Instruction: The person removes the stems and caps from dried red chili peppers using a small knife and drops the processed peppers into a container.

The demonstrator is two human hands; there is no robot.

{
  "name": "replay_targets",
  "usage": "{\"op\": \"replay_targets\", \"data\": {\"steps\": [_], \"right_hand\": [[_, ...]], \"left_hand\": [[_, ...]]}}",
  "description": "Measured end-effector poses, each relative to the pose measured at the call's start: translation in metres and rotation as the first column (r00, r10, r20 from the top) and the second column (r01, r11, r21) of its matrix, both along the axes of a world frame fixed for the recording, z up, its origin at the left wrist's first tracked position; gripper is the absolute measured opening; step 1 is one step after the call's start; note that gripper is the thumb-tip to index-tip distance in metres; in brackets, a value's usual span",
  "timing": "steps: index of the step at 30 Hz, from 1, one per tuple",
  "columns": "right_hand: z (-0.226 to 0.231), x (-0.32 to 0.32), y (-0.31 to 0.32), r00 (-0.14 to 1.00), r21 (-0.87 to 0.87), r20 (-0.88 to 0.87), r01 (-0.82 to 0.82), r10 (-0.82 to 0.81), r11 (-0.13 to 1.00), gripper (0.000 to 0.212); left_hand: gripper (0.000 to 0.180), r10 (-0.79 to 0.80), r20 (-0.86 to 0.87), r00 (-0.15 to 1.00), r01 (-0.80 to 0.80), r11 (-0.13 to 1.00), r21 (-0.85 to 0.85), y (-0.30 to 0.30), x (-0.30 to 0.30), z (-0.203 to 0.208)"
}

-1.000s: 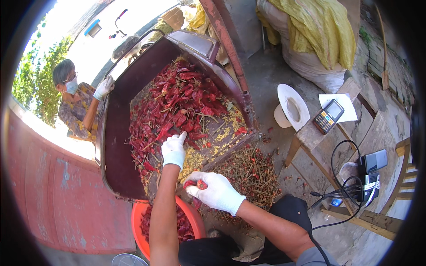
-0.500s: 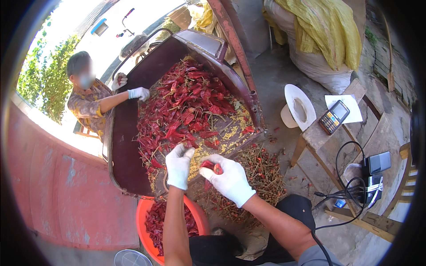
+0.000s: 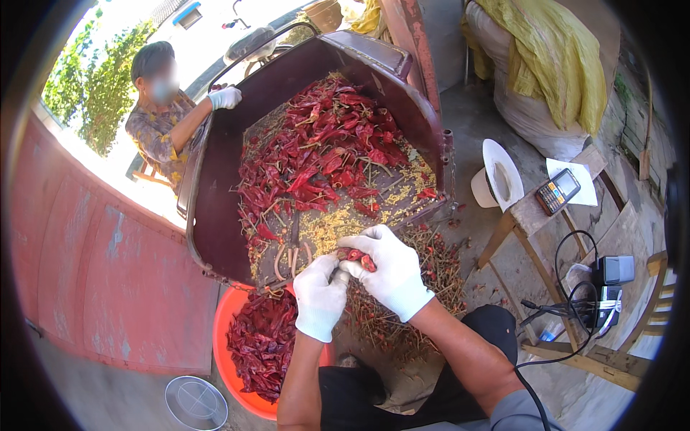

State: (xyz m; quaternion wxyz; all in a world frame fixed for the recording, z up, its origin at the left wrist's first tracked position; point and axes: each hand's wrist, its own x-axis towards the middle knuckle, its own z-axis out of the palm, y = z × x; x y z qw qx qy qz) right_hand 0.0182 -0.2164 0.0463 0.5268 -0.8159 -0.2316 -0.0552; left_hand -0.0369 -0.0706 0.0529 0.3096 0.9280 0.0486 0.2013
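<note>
Both my hands wear white gloves and meet in front of the metal cart bed's near edge. My right hand [image 3: 392, 273] is closed around dried red chili peppers [image 3: 357, 258], whose ends show between thumb and fingers. My left hand [image 3: 321, 296] pinches at the left end of the same peppers; the exact grip point is partly hidden. Beyond them, a heap of dried red chilies [image 3: 323, 151] lies in the dark red cart bed [image 3: 215, 179], with yellow seeds [image 3: 323, 228] scattered on its floor. Below my left hand stands an orange tub [image 3: 224, 352] holding red chilies [image 3: 262, 345].
A masked person [image 3: 162, 122] sits across the cart, one gloved hand by its rim. Stems [image 3: 402, 309] are piled on the ground under my right forearm. A stool [image 3: 528, 215] at right carries a handheld device [image 3: 558, 192] and white hat [image 3: 497, 176]. A round sieve [image 3: 196, 404] lies lower left.
My left hand has come back from the heap's near edge to meet my right hand at the peppers. The other person's hand has left the heap. The whole view has shifted somewhat.
</note>
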Motion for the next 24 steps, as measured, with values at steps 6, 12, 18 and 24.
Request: {"op": "replay_targets", "data": {"steps": [6,12,18,24], "right_hand": [[-0.006,-0.004,0.007,0.975,0.028,0.221,0.012,-0.018,1.0,0.028],[-0.003,-0.008,0.007,0.945,-0.085,0.326,0.023,0.006,0.996,0.027],[-0.015,-0.002,0.006,0.922,-0.145,0.382,-0.006,0.062,0.989,0.02],[-0.014,-0.003,0.004,0.937,-0.302,0.335,0.004,0.102,0.953,0.021]], "left_hand": [[0.022,0.064,-0.095,0.993,-0.092,0.938,-0.334,0.007,-0.014,0.016],[0.02,0.031,0.008,0.999,-0.031,0.999,0.019,0.008,-0.018,0.012],[0.013,-0.019,0.053,0.998,0.0,0.942,0.335,0.006,-0.016,0.021],[0.012,-0.045,0.142,0.989,-0.024,0.893,0.45,0.001,-0.015,0.022]]}}
